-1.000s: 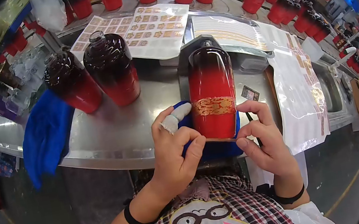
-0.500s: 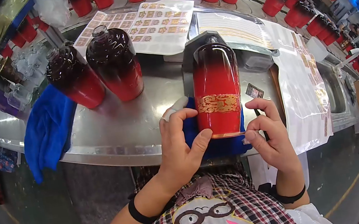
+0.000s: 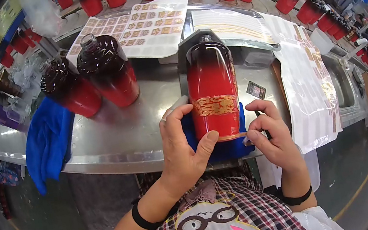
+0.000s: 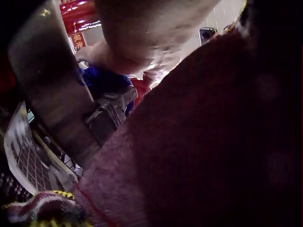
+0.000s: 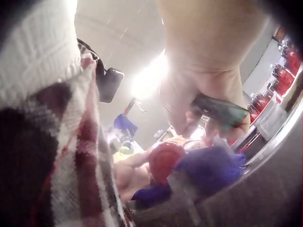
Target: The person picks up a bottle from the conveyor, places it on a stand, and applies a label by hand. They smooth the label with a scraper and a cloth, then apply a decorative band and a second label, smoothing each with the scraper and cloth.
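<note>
A red bottle [image 3: 211, 78] with a black shoulder and a gold ornamental band [image 3: 215, 106] lies with its neck pointing away from me, base towards me. My left hand [image 3: 179, 145] holds it at the left, index finger against its side and thumb pressing at the base edge. A thin gold strip [image 3: 232, 137] runs along that edge. My right hand [image 3: 273, 136] pinches the strip's right end between thumb and index finger. A dark slim tool [image 5: 220, 111] also sits in the right hand. The bottle's base [image 5: 165, 161] shows in the right wrist view.
Under the bottle are a dark cradle [image 3: 182, 64] and a blue cloth [image 3: 231, 150]. Two similar bottles [image 3: 111, 73] stand at left, near another blue cloth [image 3: 50, 142]. Sticker sheets [image 3: 149, 25] lie behind, and a long sheet [image 3: 307, 94] at right. More bottles line the back.
My left hand has let go of the strip's left end and moved up against the bottle, thumb at its base. The strip has come up against the base edge; my right hand keeps its end.
</note>
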### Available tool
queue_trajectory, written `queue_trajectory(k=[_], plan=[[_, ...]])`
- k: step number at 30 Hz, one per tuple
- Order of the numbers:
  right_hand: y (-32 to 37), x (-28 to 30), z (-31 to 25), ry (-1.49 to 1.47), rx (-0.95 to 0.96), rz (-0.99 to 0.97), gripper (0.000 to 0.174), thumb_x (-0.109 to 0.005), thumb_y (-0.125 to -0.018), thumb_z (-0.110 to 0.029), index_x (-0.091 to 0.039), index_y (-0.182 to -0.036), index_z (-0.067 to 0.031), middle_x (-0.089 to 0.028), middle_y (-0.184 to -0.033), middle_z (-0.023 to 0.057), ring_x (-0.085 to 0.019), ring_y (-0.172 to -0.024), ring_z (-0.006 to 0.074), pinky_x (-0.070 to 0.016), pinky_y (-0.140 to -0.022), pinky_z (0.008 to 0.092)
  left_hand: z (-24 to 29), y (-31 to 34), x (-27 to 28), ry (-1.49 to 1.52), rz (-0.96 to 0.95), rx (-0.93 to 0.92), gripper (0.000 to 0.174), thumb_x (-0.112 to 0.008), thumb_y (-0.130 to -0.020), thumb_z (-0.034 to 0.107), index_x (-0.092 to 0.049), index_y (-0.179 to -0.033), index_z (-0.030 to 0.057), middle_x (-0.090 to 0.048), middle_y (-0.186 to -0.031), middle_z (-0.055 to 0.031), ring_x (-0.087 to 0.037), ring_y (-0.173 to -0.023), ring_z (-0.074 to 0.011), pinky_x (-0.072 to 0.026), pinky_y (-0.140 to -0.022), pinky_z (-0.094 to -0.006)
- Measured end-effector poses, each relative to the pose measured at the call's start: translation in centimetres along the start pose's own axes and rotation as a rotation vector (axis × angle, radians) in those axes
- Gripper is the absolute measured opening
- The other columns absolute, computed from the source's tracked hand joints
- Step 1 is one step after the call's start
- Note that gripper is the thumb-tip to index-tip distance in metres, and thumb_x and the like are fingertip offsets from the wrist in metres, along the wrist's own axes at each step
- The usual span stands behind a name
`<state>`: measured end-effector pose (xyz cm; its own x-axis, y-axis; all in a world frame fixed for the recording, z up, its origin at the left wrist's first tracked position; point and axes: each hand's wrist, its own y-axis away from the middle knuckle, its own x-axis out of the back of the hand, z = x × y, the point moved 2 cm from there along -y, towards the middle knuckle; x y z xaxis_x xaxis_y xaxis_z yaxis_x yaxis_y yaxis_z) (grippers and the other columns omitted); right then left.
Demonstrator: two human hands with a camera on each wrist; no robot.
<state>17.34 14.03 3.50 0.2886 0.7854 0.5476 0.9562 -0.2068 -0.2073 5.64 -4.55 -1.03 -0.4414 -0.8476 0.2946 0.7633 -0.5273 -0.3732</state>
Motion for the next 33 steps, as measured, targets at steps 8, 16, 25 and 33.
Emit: queue_trajectory(k=[8, 16, 25, 33], plan=[[-0.4, -0.3, 0.8, -0.296, -0.128, -0.021, 0.013, -0.06, -0.091, -0.012, -0.062, -0.083, -0.0018, -0.048, -0.122, 0.0192, -0.048, -0.116, 0.0263, -0.0391, -0.099, 0.0372, -0.1, -0.1, -0.1, 0.016, -0.011, 0.012, 0.061, -0.07, -0.09, 0.033, -0.039, -0.13, -0.0015, -0.045, -0.128, -0.0199, -0.042, -0.121, -0.0326, -0.032, -0.106, -0.0429], [-1.1, -2.0, 0.7, -0.09, -0.032, 0.059, 0.03, -0.081, -0.077, -0.024, -0.057, -0.076, -0.0046, -0.05, -0.115, 0.0184, -0.048, -0.116, 0.0309, -0.0379, -0.098, 0.0415, -0.3, 0.0, -0.1, 0.058, -0.026, 0.04, 0.064, -0.069, -0.09, 0.034, -0.038, -0.132, -0.0035, -0.045, -0.129, -0.0205, -0.042, -0.122, -0.0321, -0.0313, -0.107, -0.0424], [-1.2, -2.1, 0.9, -0.146, -0.039, 0.052, 0.03, -0.08, -0.079, -0.024, -0.056, -0.075, -0.0053, -0.049, -0.115, 0.0173, -0.048, -0.115, 0.0301, -0.0372, -0.1, 0.0412, -0.8, 0.0, -0.1, 0.302, -0.062, 0.063, 0.063, -0.064, -0.095, 0.034, -0.034, -0.135, -0.0037, -0.041, -0.132, -0.0179, -0.039, -0.127, -0.0265, -0.028, -0.111, -0.0398], [-1.3, -2.2, 0.8, -0.123, -0.027, 0.06, 0.03, -0.079, -0.079, -0.024, -0.056, -0.075, -0.0051, -0.049, -0.114, 0.018, -0.048, -0.114, 0.0307, -0.038, -0.099, 0.0422, -0.9, 0.1, -0.1, 0.241, -0.084, 0.06, 0.06, -0.063, -0.096, 0.03, -0.034, -0.136, -0.0037, -0.042, -0.133, -0.0179, -0.04, -0.127, -0.0269, -0.0287, -0.111, -0.039]])
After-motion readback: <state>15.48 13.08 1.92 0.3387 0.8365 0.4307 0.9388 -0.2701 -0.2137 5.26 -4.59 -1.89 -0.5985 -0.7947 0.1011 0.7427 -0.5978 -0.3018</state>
